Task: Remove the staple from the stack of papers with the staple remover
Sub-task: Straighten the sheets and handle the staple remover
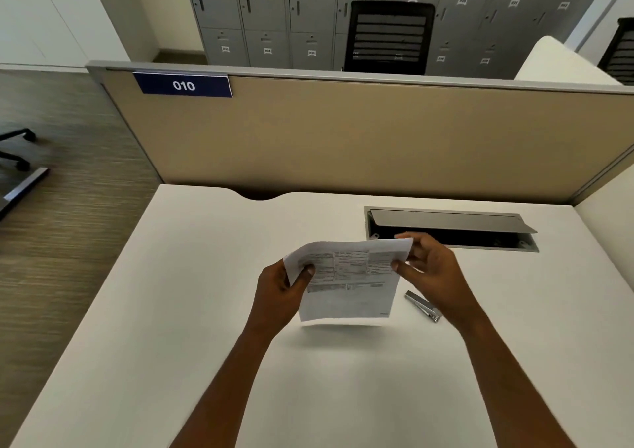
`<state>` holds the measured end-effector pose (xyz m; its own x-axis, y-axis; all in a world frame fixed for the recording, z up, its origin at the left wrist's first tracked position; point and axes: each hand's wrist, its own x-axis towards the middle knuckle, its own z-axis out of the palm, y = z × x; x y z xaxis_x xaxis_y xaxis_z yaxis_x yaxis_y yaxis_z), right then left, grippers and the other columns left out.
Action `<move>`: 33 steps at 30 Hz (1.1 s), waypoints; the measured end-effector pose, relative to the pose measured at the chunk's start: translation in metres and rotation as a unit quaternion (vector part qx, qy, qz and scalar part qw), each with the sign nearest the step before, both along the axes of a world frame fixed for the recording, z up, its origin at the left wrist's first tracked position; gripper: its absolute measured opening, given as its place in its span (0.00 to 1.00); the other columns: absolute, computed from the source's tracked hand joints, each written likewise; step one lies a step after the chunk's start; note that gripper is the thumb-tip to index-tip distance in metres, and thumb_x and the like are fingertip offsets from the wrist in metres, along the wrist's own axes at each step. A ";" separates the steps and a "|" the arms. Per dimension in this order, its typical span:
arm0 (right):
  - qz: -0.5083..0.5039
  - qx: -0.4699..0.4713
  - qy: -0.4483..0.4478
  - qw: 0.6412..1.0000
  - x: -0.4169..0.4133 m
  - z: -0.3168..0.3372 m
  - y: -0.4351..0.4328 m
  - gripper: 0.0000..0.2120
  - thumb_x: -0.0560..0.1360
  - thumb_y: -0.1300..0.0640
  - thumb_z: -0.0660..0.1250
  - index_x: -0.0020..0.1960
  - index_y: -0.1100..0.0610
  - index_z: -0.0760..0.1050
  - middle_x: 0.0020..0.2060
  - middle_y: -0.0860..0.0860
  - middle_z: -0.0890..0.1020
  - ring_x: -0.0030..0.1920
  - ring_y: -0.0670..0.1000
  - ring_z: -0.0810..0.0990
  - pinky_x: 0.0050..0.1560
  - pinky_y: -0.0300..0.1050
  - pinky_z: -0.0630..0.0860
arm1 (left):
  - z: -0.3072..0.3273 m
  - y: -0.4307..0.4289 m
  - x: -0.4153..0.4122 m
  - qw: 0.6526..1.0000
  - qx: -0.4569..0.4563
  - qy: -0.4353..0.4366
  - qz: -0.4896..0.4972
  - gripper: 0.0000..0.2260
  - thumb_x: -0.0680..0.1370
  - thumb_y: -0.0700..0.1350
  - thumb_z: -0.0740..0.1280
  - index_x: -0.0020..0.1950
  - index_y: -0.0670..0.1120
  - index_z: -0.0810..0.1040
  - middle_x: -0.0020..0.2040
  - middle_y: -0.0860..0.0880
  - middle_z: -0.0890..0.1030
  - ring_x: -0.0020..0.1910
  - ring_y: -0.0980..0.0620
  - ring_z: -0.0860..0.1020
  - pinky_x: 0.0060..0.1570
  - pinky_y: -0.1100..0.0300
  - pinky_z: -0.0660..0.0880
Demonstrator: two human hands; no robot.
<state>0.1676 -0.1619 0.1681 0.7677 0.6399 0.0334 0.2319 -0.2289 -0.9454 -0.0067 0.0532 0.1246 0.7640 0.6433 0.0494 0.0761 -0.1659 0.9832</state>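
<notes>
From the head view I have the stack of papers (346, 276) lifted clear of the white surface (171, 310), printed side toward me. My left hand (278, 293) is clamped on its left edge with the thumb across the front. My right hand (429, 269) pinches the upper right corner between thumb and fingers. The staple remover (422, 305) lies on the surface just beside my right wrist, untouched. I cannot make out the staple itself; it is too small to see here. I judge the step in hand is finding the stapled corner and readying the stack. To do it well I would turn that corner toward me and lay the sheets flat. My left hand would press close by the staple so the paper cannot tear. Only then would I free my right hand for the tool, sliding its tip under the staple rather than prying at an angle. Counting: one stack of papers, one staple remover, two hands, one open cable hatch (453, 229) set into the surface, one blue "010" label (183, 85) on the partition.
</notes>
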 end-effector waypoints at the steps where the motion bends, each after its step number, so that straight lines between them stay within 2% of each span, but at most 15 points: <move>1: 0.011 0.023 0.044 0.999 -0.003 -0.010 0.002 0.19 0.75 0.68 0.72 0.62 0.54 0.76 0.55 0.50 0.86 0.57 0.51 0.85 0.60 0.49 0.80 | 0.000 0.000 0.001 1.000 -0.007 -0.002 -0.001 0.12 0.81 0.42 0.71 0.55 0.62 0.82 0.51 0.61 0.87 0.51 0.59 0.85 0.51 0.64 0.81; 5: -0.025 0.055 0.097 0.993 -0.016 -0.044 0.011 0.20 0.75 0.70 0.71 0.58 0.48 0.81 0.53 0.47 0.87 0.56 0.49 0.85 0.56 0.42 0.83 | -0.004 -0.005 0.004 0.999 -0.031 -0.005 -0.008 0.11 0.81 0.42 0.71 0.56 0.60 0.83 0.52 0.58 0.88 0.53 0.57 0.85 0.53 0.61 0.82; 8: -0.082 0.065 0.127 0.986 -0.021 -0.065 0.016 0.17 0.74 0.70 0.73 0.54 0.49 0.83 0.49 0.46 0.88 0.53 0.49 0.86 0.51 0.39 0.83 | -0.008 -0.007 0.006 0.999 -0.051 -0.016 -0.007 0.11 0.81 0.42 0.71 0.55 0.60 0.84 0.51 0.55 0.88 0.52 0.55 0.86 0.53 0.60 0.82; 12: -0.115 0.071 0.149 0.980 -0.027 -0.083 0.019 0.16 0.74 0.68 0.74 0.56 0.51 0.83 0.49 0.46 0.88 0.53 0.47 0.86 0.47 0.35 0.81 | -0.020 -0.011 0.009 0.993 -0.120 -0.015 0.006 0.13 0.80 0.38 0.72 0.55 0.57 0.86 0.52 0.52 0.89 0.54 0.52 0.86 0.53 0.60 0.82; 15: -0.125 0.060 0.155 0.978 -0.027 -0.093 0.020 0.16 0.74 0.66 0.74 0.59 0.53 0.82 0.51 0.46 0.88 0.54 0.46 0.85 0.51 0.37 0.82 | -0.030 -0.012 0.012 0.989 -0.146 0.016 0.011 0.15 0.79 0.35 0.72 0.54 0.57 0.85 0.52 0.53 0.89 0.54 0.53 0.86 0.54 0.60 0.82; 18: -0.126 0.053 0.148 0.979 -0.029 -0.096 0.023 0.16 0.75 0.65 0.73 0.60 0.54 0.82 0.53 0.46 0.87 0.55 0.46 0.85 0.55 0.42 0.83 | -0.036 -0.014 0.016 0.985 -0.164 0.044 0.015 0.12 0.80 0.37 0.71 0.56 0.54 0.85 0.53 0.52 0.88 0.55 0.51 0.85 0.55 0.58 0.82; 21: -0.125 0.062 0.132 0.981 -0.029 -0.094 0.027 0.15 0.76 0.64 0.72 0.59 0.49 0.82 0.53 0.45 0.87 0.56 0.46 0.84 0.57 0.42 0.82 | -0.035 -0.015 0.020 0.982 -0.184 0.046 0.027 0.09 0.81 0.40 0.70 0.59 0.51 0.84 0.54 0.51 0.88 0.55 0.50 0.85 0.53 0.59 0.82; 24: -0.122 0.081 0.114 0.983 -0.026 -0.090 0.028 0.17 0.77 0.63 0.72 0.58 0.43 0.81 0.53 0.43 0.86 0.57 0.44 0.84 0.55 0.38 0.81 | -0.031 -0.014 0.023 0.980 -0.193 0.025 0.028 0.09 0.82 0.40 0.68 0.57 0.51 0.85 0.52 0.52 0.88 0.51 0.55 0.85 0.48 0.64 0.81; 26: -0.121 0.083 0.099 0.984 -0.025 -0.092 0.029 0.16 0.77 0.62 0.71 0.61 0.45 0.80 0.55 0.44 0.86 0.59 0.45 0.83 0.57 0.39 0.80 | -0.031 -0.014 0.023 0.979 -0.202 0.014 0.033 0.10 0.82 0.38 0.67 0.57 0.50 0.85 0.51 0.52 0.88 0.50 0.56 0.85 0.46 0.65 0.81; 29: -0.127 0.064 0.109 0.984 -0.027 -0.104 0.032 0.18 0.78 0.64 0.70 0.66 0.54 0.77 0.59 0.49 0.84 0.62 0.49 0.81 0.64 0.48 0.79 | -0.040 -0.018 0.024 0.977 -0.209 0.029 0.039 0.12 0.82 0.36 0.65 0.57 0.50 0.84 0.51 0.51 0.88 0.51 0.53 0.85 0.50 0.59 0.83; 31: -0.137 0.052 0.121 0.982 -0.030 -0.112 0.033 0.19 0.78 0.65 0.70 0.67 0.55 0.76 0.60 0.51 0.83 0.63 0.51 0.80 0.66 0.52 0.78 | -0.046 -0.022 0.023 0.976 -0.213 0.034 0.040 0.15 0.82 0.34 0.64 0.57 0.52 0.84 0.52 0.51 0.88 0.52 0.52 0.85 0.51 0.58 0.83; 33: -0.142 0.049 0.120 0.981 -0.031 -0.116 0.033 0.19 0.78 0.64 0.70 0.67 0.55 0.76 0.60 0.50 0.83 0.63 0.51 0.80 0.66 0.51 0.77 | -0.049 -0.023 0.023 0.975 -0.214 0.034 0.039 0.16 0.81 0.34 0.64 0.57 0.53 0.84 0.52 0.52 0.88 0.53 0.53 0.85 0.49 0.60 0.82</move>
<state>0.1369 -0.1292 0.0523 0.9082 0.4009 -0.1203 -0.0611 -0.1574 -0.9856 0.0160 0.0306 0.0751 0.7040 0.6501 -0.2860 0.1398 0.2680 0.9532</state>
